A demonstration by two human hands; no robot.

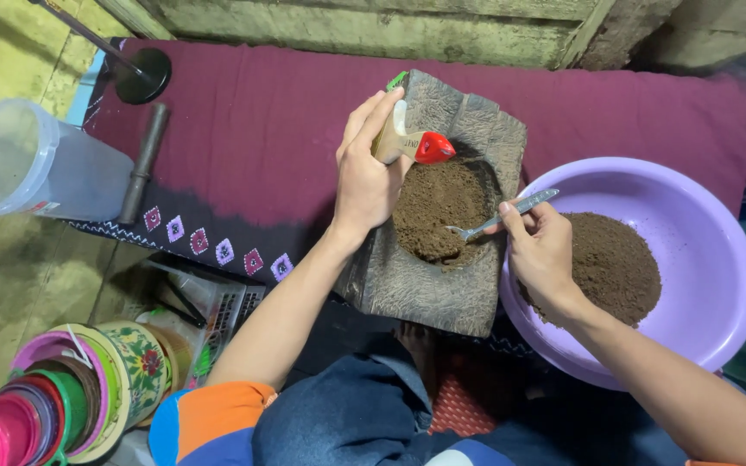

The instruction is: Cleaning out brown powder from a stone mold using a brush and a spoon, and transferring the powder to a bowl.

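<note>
A: Gripping a small tan bottle with a red cap (409, 142), the left hand (364, 177) tips it over the grey stone mortar (407, 285).

B: And the right hand (541, 250)?

A: It pinches a slim metal spoon (498, 220), its bowl in the brown powder (438, 207) inside the mortar.

B: Best to pour slowly and stir from the mortar's edge inward, I'd judge.

A: Both forearms angle in toward the mortar, wrists bent. The round lilac plastic basin (701, 233) sits just right of the mortar.
</note>
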